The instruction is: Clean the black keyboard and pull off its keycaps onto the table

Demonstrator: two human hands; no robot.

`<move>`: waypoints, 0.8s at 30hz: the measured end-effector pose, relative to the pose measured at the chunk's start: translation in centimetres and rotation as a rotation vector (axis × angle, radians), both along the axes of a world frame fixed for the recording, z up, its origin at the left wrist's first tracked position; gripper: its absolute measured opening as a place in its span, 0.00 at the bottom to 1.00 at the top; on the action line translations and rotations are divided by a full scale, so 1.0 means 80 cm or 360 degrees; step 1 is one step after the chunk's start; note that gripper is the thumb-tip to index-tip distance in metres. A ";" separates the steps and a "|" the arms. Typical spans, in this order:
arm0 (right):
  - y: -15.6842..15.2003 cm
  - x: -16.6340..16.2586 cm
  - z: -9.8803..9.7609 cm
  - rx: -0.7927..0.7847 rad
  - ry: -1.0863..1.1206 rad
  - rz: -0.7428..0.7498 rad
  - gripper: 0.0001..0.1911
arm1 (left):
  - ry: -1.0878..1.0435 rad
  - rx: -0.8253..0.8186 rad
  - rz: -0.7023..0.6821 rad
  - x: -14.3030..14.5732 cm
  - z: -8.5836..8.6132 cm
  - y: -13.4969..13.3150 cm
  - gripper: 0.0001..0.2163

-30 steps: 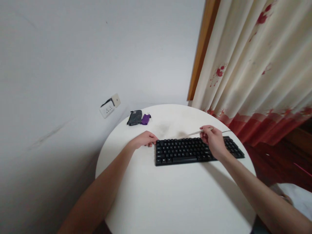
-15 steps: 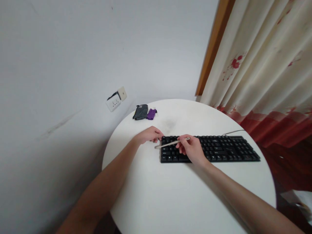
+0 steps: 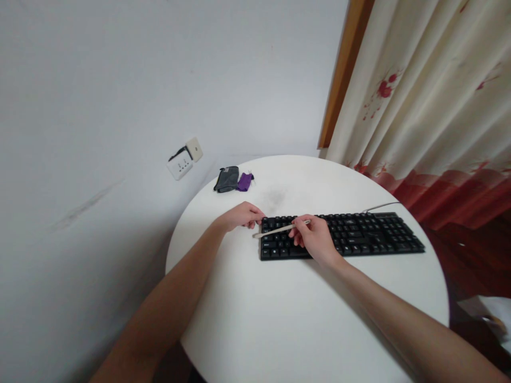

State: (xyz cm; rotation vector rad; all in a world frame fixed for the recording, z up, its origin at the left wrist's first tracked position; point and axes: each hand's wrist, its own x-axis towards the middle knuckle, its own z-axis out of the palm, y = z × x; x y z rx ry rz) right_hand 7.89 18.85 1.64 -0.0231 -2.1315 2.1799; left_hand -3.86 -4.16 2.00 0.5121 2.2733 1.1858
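A black keyboard (image 3: 371, 236) lies flat on the round white table (image 3: 287, 314). At its far left corner, my left hand (image 3: 241, 215) is closed, thumb and fingers pinching the edge. My right hand (image 3: 315, 238) is above the left half of the keys, its fingers wrapped round a slim, pale beige toothbrush (image 3: 275, 231). The brush slants across the left keys, its head at the keyboard's left edge. Whether the bristles touch the keyboard is hard to see. Several keys are hidden under my right hand.
A dark grey pouch (image 3: 227, 180) and a purple cloth (image 3: 245, 182) sit at the table's back left. The keyboard cable (image 3: 379, 206) runs off to the right. Behind are a white wall with a socket (image 3: 180, 164) and a floral curtain (image 3: 415, 106).
The whole view has shifted slightly, so the table and everything on it appear a little higher and further left. Both hands keep nearly the same places and grips relative to the keyboard.
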 end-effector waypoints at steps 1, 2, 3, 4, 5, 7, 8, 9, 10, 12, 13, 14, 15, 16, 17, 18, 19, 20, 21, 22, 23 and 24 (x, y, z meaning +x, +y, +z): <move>0.000 0.000 0.000 0.0002 0.0005 -0.0004 0.13 | 0.0003 -0.0007 0.0002 0.001 0.001 0.000 0.15; 0.000 0.001 0.000 0.0008 0.0007 -0.0007 0.13 | 0.0007 -0.0011 0.0004 0.001 0.001 0.000 0.15; 0.000 0.001 0.000 0.0015 0.0008 -0.0013 0.13 | 0.0009 -0.0011 0.0005 0.002 0.001 0.001 0.15; 0.001 0.001 0.000 0.0022 0.0008 -0.0024 0.13 | 0.0010 -0.0009 0.0007 0.002 0.002 0.001 0.15; 0.002 0.002 0.001 0.0028 0.0008 -0.0033 0.13 | 0.0012 -0.0006 0.0009 0.002 0.002 0.001 0.15; 0.004 0.002 0.001 0.0031 0.0013 -0.0049 0.13 | 0.0016 -0.0011 0.0014 0.002 0.002 0.002 0.15; 0.005 0.002 0.001 0.0027 0.0017 -0.0055 0.13 | 0.0017 -0.0016 0.0019 0.002 0.002 0.002 0.15; 0.006 0.002 0.001 0.0024 0.0020 -0.0058 0.13 | 0.0014 -0.0019 0.0021 0.002 0.002 0.002 0.15; 0.007 0.001 0.001 0.0024 0.0024 -0.0061 0.13 | 0.0010 -0.0018 0.0023 0.001 0.001 0.002 0.15; 0.009 0.001 0.000 0.0033 0.0030 -0.0070 0.13 | 0.0001 -0.0010 0.0022 0.001 0.001 0.001 0.15; 0.010 0.001 -0.001 0.0040 0.0032 -0.0073 0.13 | 0.0002 -0.0007 0.0020 0.001 0.000 0.001 0.15; 0.012 0.001 -0.001 0.0047 0.0034 -0.0079 0.14 | 0.0005 -0.0006 0.0017 0.001 0.000 0.001 0.16; 0.014 0.001 0.000 0.0055 0.0036 -0.0087 0.14 | 0.0009 -0.0007 0.0016 0.001 0.000 0.001 0.16; 0.017 0.001 0.001 0.0075 0.0039 -0.0100 0.14 | 0.0011 -0.0010 0.0014 0.002 0.001 0.001 0.16; 0.020 0.001 0.002 0.0108 0.0045 -0.0111 0.14 | 0.0010 -0.0013 0.0013 0.002 0.002 0.001 0.16; 0.024 0.000 0.004 0.0155 0.0055 -0.0123 0.14 | 0.0006 -0.0012 0.0013 0.003 0.002 0.001 0.16; 0.029 0.000 0.006 0.0214 0.0061 -0.0124 0.14 | -0.0002 -0.0008 0.0013 0.004 0.003 0.002 0.16; 0.034 0.000 0.008 0.0279 0.0065 -0.0118 0.14 | -0.0010 -0.0004 0.0014 0.005 0.004 0.002 0.16; 0.040 -0.001 0.010 0.0344 0.0061 -0.0105 0.14 | -0.0019 -0.0001 0.0017 0.005 0.005 0.002 0.16; 0.045 -0.002 0.012 0.0405 0.0057 -0.0087 0.14 | -0.0025 0.0000 0.0020 0.006 0.006 0.003 0.16; 0.050 -0.003 0.012 0.0459 0.0057 -0.0072 0.14 | -0.0026 -0.0002 0.0023 0.006 0.006 0.003 0.16; 0.055 -0.004 0.012 0.0510 0.0064 -0.0060 0.14 | -0.0025 -0.0005 0.0024 0.006 0.006 0.003 0.16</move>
